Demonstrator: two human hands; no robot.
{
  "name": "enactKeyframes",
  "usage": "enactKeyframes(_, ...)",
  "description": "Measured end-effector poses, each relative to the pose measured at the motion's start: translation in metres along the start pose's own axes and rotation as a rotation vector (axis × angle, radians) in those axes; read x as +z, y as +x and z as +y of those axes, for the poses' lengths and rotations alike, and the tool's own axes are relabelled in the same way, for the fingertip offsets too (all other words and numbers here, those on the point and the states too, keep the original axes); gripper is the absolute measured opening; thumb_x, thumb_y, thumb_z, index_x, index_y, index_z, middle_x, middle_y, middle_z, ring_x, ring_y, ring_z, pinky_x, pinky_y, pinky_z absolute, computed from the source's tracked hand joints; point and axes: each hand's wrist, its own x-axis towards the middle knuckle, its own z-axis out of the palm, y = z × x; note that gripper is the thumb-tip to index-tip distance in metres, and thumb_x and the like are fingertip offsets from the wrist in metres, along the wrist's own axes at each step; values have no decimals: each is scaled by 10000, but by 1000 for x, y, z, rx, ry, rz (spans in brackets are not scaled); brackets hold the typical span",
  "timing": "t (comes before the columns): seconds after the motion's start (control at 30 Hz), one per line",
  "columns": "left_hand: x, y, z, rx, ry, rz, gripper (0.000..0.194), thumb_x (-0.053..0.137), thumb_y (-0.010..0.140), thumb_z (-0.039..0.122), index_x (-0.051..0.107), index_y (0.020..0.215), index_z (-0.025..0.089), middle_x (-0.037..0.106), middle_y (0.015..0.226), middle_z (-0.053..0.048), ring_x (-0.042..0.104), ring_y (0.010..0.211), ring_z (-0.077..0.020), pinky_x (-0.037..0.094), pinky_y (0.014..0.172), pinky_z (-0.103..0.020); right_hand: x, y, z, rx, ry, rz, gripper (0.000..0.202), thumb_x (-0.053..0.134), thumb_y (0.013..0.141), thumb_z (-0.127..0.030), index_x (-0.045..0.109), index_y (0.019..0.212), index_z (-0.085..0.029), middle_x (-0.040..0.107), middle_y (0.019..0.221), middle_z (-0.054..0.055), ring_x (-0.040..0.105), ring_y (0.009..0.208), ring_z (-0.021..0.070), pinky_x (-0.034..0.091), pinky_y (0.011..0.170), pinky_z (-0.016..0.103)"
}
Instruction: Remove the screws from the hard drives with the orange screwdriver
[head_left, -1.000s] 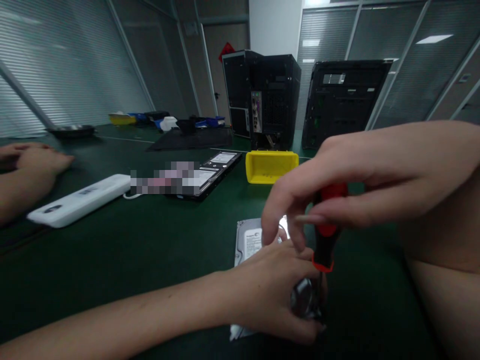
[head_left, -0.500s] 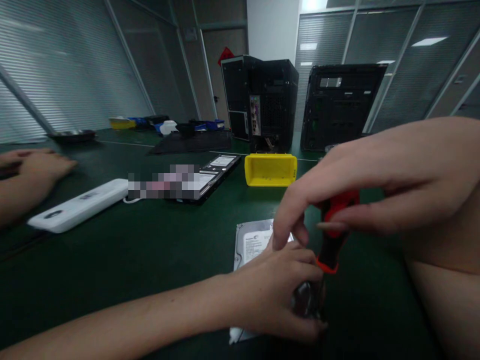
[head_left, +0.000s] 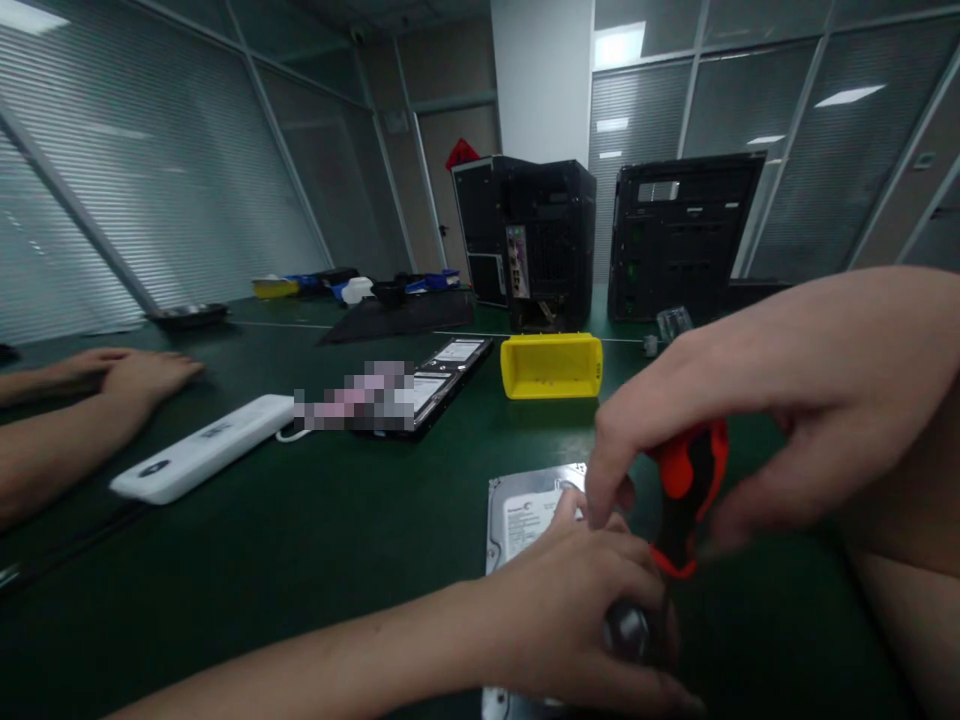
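A silver hard drive (head_left: 521, 515) with a white label lies flat on the green table, close in front of me. My left hand (head_left: 577, 615) lies on top of it and presses it down, hiding most of its near half. My right hand (head_left: 780, 400) grips the red-and-black handle of a screwdriver (head_left: 686, 505) held upright over the drive's right side. The screwdriver's tip is hidden behind my left hand.
A yellow bin (head_left: 551, 365) stands behind the drive. A black tray of drives (head_left: 442, 375) and a white power strip (head_left: 202, 460) lie to the left. Two black PC towers (head_left: 536, 240) (head_left: 679, 235) stand at the back. Another person's hands (head_left: 142, 375) rest at far left.
The view has tilted up, so everything sits lower in the frame. My right hand has shifted right on the handle, baring more of its red part. My left hand stays on the drive.
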Motion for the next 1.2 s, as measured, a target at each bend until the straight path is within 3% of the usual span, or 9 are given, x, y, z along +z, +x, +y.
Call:
enactKeyframes(0.17, -6, 2, -7, 32, -153, -70, 124, 653, 759, 295, 662, 818, 186, 662, 874, 28, 591, 894, -140, 413, 816, -243, 1, 3, -2, 11, 92, -46, 252, 462, 879, -180, 555, 1098, -96, 630, 1032, 54, 587, 931, 96, 427, 796, 173)
enactKeyframes(0.4, -12, 9, -18, 156, -284, -174, 157, 648, 746, 144, 679, 893, 99, 678, 924, -51, 615, 905, -157, 441, 841, -212, 0, -5, -9, -25, 84, -47, 357, 533, 801, -45, 508, 1156, -77, 574, 1162, 40, 511, 1069, 85, 354, 931, 162)
enactKeyframes(0.5, -9, 10, -21, 175, -280, -147, 142, 663, 732, 161, 691, 862, 111, 684, 883, -46, 626, 854, -156, 455, 814, -216, 1, -5, -10, 23, 80, -46, 372, 566, 813, -164, 505, 1175, -104, 585, 1134, 47, 534, 1031, 108, 389, 872, 184)
enactKeyframes(0.63, -5, 10, -24, 194, -273, -133, 122, 677, 720, 169, 697, 839, 175, 689, 832, -2, 624, 795, -131, 456, 770, -201, 5, 2, -9, 149, 18, -18, 340, 449, 886, -328, 543, 1163, -153, 633, 973, 45, 587, 844, 115, 416, 683, 198)
enactKeyframes(0.77, -6, 10, -24, 197, -242, -117, 86, 677, 728, 189, 696, 811, 176, 686, 825, -8, 617, 780, -118, 447, 733, -194, 10, 5, -7, 263, -100, 118, 383, 385, 893, -431, 618, 1060, -176, 639, 852, 33, 569, 726, 109, 384, 602, 201)
enactKeyframes(0.93, -5, 8, -22, 187, -238, -82, 81, 699, 701, 173, 695, 781, 166, 694, 813, -16, 615, 735, -107, 440, 754, -208, 18, 10, 0, 546, -279, 473, 597, 250, 885, -561, 667, 849, -135, 536, 571, 8, 456, 491, 78, 296, 492, 212)
enactKeyframes(1.07, -2, 6, -21, 172, -259, -61, 67, 683, 718, 197, 700, 777, 169, 698, 826, -20, 623, 747, -112, 449, 743, -210, 21, 18, 6, 480, -259, 605, 648, 230, 871, -599, 642, 752, -114, 422, 491, -21, 335, 418, 46, 221, 446, 214)
enactKeyframes(1.2, 2, 3, -20, 118, -230, -4, 114, 691, 712, 289, 708, 774, 194, 695, 816, -10, 616, 744, -123, 450, 727, -221, 18, 22, -2, 280, -153, 538, 583, 319, 848, -599, 597, 691, -111, 420, 526, -24, 341, 457, 43, 219, 447, 207)
